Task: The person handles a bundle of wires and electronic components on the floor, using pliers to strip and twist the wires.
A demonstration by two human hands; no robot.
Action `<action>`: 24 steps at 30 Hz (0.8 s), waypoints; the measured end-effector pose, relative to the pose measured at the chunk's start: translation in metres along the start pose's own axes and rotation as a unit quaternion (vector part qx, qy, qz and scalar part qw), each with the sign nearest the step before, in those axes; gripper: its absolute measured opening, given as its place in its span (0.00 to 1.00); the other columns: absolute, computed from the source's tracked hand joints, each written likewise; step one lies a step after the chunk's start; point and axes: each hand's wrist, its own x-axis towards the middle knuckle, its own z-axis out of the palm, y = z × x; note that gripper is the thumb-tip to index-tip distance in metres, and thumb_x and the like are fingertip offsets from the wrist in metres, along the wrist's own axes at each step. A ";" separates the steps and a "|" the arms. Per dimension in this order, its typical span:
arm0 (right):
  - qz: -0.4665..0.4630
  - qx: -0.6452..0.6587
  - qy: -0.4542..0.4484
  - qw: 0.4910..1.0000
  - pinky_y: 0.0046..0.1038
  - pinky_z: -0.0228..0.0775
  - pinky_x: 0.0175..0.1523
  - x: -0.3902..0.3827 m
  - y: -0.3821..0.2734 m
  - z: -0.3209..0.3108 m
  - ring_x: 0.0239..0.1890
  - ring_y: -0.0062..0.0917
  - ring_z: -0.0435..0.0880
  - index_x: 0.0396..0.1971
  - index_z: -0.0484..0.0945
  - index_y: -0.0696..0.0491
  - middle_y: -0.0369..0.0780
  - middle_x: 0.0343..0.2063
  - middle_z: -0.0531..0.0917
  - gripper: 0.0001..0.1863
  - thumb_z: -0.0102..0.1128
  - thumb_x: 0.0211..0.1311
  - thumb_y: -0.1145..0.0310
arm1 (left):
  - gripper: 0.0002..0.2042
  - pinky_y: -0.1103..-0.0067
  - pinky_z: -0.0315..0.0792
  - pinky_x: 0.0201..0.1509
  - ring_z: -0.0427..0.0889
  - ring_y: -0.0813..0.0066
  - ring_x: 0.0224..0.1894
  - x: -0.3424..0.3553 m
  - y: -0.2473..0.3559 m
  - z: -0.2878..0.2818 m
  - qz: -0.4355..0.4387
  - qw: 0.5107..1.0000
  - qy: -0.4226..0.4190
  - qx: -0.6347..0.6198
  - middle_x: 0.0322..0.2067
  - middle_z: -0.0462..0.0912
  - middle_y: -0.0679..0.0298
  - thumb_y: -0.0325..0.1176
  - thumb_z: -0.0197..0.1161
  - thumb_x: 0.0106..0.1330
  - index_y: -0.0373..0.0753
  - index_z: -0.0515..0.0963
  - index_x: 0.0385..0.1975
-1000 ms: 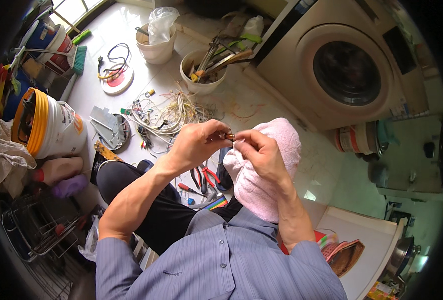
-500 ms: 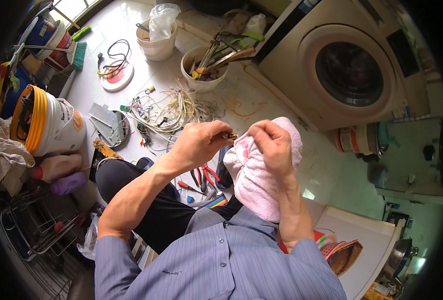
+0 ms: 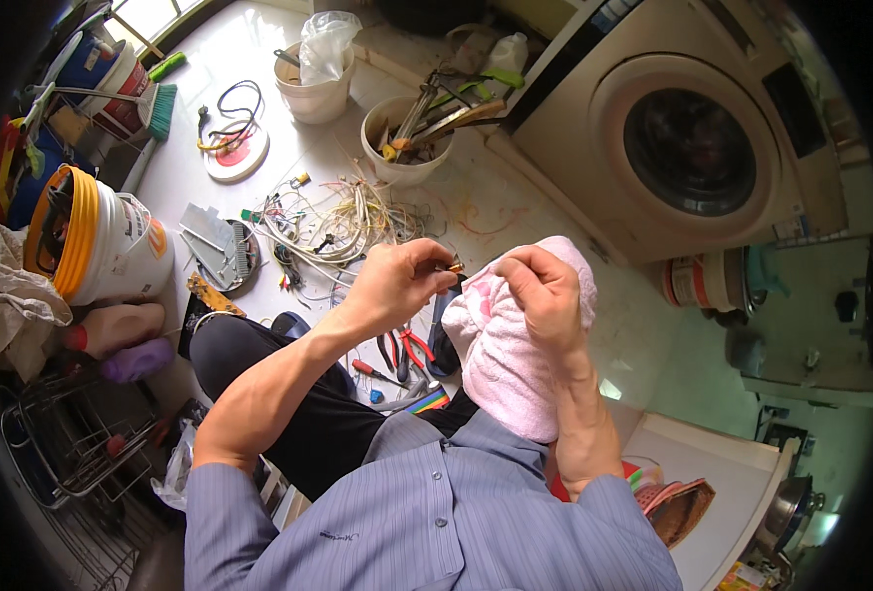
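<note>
Pinched between the fingertips of my left hand (image 3: 402, 286) is a small copper-and-dark metal piece (image 3: 455, 266), too small to name surely. My right hand (image 3: 545, 293) is closed on a pink towel (image 3: 505, 369), which hangs down over my lap. One corner of the towel is gathered at my right fingertips, close beside the metal piece. Whether cloth and metal touch I cannot tell. On the floor below my hands lie red-handled pliers (image 3: 416, 347) and a red screwdriver (image 3: 375, 371).
A tangle of wires (image 3: 353, 225) spreads over the floor ahead. Beyond it stand a bucket of tools (image 3: 407, 169) and a white bucket (image 3: 315, 101). The washing machine (image 3: 574, 163) is at the far right. An orange-rimmed bucket (image 3: 126, 251) sits at left.
The small metal piece has tilted and come slightly away from the towel's edge. Both hands have otherwise hardly moved, and the grips are the same.
</note>
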 end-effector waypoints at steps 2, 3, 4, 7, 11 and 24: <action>-0.003 0.046 -0.003 0.999 0.14 0.59 0.29 -0.002 -0.004 0.003 0.25 0.08 0.69 0.33 0.82 0.60 0.28 0.23 0.77 0.06 0.59 0.70 0.75 | 0.07 0.83 0.80 0.34 0.88 0.79 0.35 -0.001 0.003 0.004 -0.004 1.000 -0.004 0.005 0.32 0.88 0.61 0.25 0.66 0.69 0.30 0.81 0.43; -0.003 0.072 0.000 0.997 0.14 0.58 0.28 0.001 -0.005 0.002 0.24 0.08 0.68 0.34 0.82 0.60 0.28 0.22 0.76 0.06 0.59 0.70 0.75 | 0.07 0.83 0.80 0.34 0.88 0.79 0.35 0.000 0.002 0.003 -0.008 1.000 -0.002 -0.001 0.33 0.88 0.61 0.26 0.66 0.69 0.30 0.81 0.43; -0.003 0.099 0.003 0.995 0.14 0.56 0.27 0.003 -0.006 0.001 0.23 0.07 0.67 0.34 0.82 0.60 0.27 0.21 0.75 0.06 0.59 0.70 0.75 | 0.07 0.82 0.80 0.34 0.89 0.79 0.35 0.001 0.001 0.003 -0.012 1.000 0.000 -0.007 0.33 0.89 0.61 0.26 0.66 0.69 0.30 0.81 0.43; -0.021 0.153 0.012 0.988 0.15 0.49 0.23 0.004 -0.005 -0.006 0.19 0.07 0.61 0.34 0.81 0.60 0.25 0.17 0.70 0.06 0.59 0.71 0.74 | 0.08 0.82 0.81 0.34 0.89 0.77 0.36 0.002 0.003 0.000 -0.032 0.998 0.001 -0.061 0.35 0.89 0.60 0.26 0.66 0.70 0.29 0.81 0.44; -0.035 0.189 0.020 0.981 0.16 0.47 0.22 0.004 -0.004 -0.006 0.17 0.08 0.59 0.33 0.81 0.61 0.26 0.16 0.69 0.06 0.59 0.71 0.75 | 0.10 0.80 0.83 0.35 0.89 0.73 0.37 0.003 0.010 -0.007 -0.072 0.985 -0.001 -0.157 0.37 0.88 0.58 0.28 0.65 0.71 0.29 0.80 0.45; -0.022 0.180 0.035 0.983 0.17 0.48 0.21 0.007 0.007 -0.008 0.15 0.09 0.58 0.33 0.81 0.59 0.27 0.15 0.69 0.08 0.58 0.73 0.73 | 0.11 0.78 0.83 0.38 0.89 0.70 0.39 0.001 0.016 -0.012 -0.074 0.967 0.002 -0.244 0.40 0.88 0.56 0.29 0.62 0.73 0.30 0.78 0.48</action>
